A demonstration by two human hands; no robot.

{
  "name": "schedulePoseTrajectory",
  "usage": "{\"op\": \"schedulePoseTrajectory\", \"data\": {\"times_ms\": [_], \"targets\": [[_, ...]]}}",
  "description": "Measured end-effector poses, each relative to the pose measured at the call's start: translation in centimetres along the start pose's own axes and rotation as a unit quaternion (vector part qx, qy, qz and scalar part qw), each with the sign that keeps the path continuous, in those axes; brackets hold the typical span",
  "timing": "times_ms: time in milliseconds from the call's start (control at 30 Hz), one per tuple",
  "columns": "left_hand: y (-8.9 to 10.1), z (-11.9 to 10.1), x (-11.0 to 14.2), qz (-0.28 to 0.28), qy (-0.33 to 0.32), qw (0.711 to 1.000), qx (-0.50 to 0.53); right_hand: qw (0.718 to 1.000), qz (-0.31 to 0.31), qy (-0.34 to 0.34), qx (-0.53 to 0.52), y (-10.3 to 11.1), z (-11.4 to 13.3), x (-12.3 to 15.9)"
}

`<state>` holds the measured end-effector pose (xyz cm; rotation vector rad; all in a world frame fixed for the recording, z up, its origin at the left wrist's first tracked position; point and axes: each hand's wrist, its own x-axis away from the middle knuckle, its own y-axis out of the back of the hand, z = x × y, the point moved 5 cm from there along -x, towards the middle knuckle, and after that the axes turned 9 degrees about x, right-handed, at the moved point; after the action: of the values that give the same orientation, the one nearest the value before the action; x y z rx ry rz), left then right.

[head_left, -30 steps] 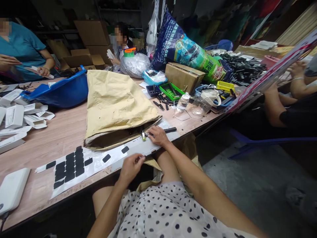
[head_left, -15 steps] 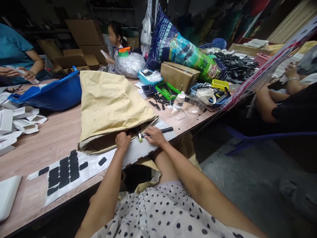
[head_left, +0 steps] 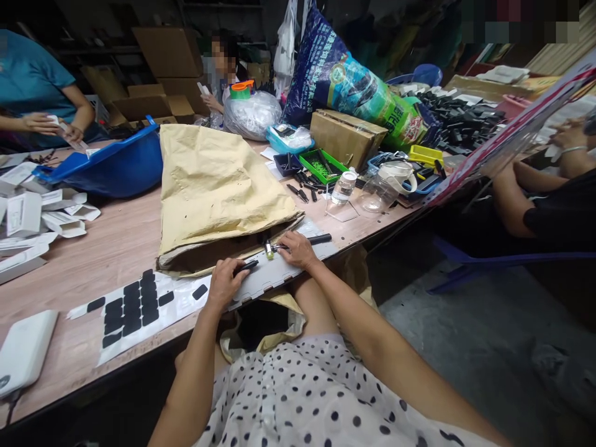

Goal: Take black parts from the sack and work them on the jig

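My left hand (head_left: 225, 283) is closed around a small black pen-like part (head_left: 250, 265), whose end sticks out past the fingers. My right hand (head_left: 298, 251) lies over a small hammer (head_left: 321, 238), gripping it near the head. The hammer's metal head with a yellow-green tip shows left of the fingers, and the black handle on their right. Both hands are above a light grey board (head_left: 267, 277) at the table's edge. Just behind them lies a large tan paper sack (head_left: 218, 186), its dark mouth facing me.
Black rounded pads (head_left: 133, 304) lie on a white sheet at left, beside a white power bank (head_left: 25, 351). Further back are a blue basin (head_left: 112, 167), white boxes (head_left: 23, 214), a green tray (head_left: 321, 166), a small bottle (head_left: 343, 188) and a clear jug (head_left: 379, 189). Other people sit around.
My left hand has come out from the sack's mouth toward me, and the black part now shows in it. The right hand stays on the hammer. The view has shifted slightly.
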<state>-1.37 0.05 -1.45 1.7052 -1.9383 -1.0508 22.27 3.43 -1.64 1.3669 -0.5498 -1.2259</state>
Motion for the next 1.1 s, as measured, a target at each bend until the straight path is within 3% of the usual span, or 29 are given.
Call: {"op": "schedulePoseTrajectory", "data": {"times_ms": [333, 500, 733, 833, 967, 1100], "targets": [[-1.1, -0.1, 0.4, -0.004, 0.021, 1.0, -0.004, 0.999, -0.013, 0.025, 0.026, 0.6, 0.4, 0.4], [-1.3, 0.0, 0.5, 0.0, 0.04, 0.999, 0.003, 0.997, -0.069, -0.004, -0.045, 1.7, 3.5, 1.6], [-1.6, 0.5, 0.4, -0.002, 0.051, 0.999, 0.019, 0.99, -0.072, -0.003, -0.12, 2.2, 7.8, 2.5], [-1.5, 0.4, 0.4, -0.006, 0.054, 0.998, 0.02, 0.992, -0.064, -0.003, -0.105, 2.1, 8.2, 2.7], [-1.5, 0.2, 0.4, -0.02, 0.054, 0.998, 0.017, 0.998, -0.003, -0.005, -0.061, 1.4, 8.2, 3.1], [-1.5, 0.2, 0.4, -0.025, 0.045, 0.999, 0.018, 0.998, -0.016, -0.03, -0.055, 1.8, 7.6, 3.1]]}}
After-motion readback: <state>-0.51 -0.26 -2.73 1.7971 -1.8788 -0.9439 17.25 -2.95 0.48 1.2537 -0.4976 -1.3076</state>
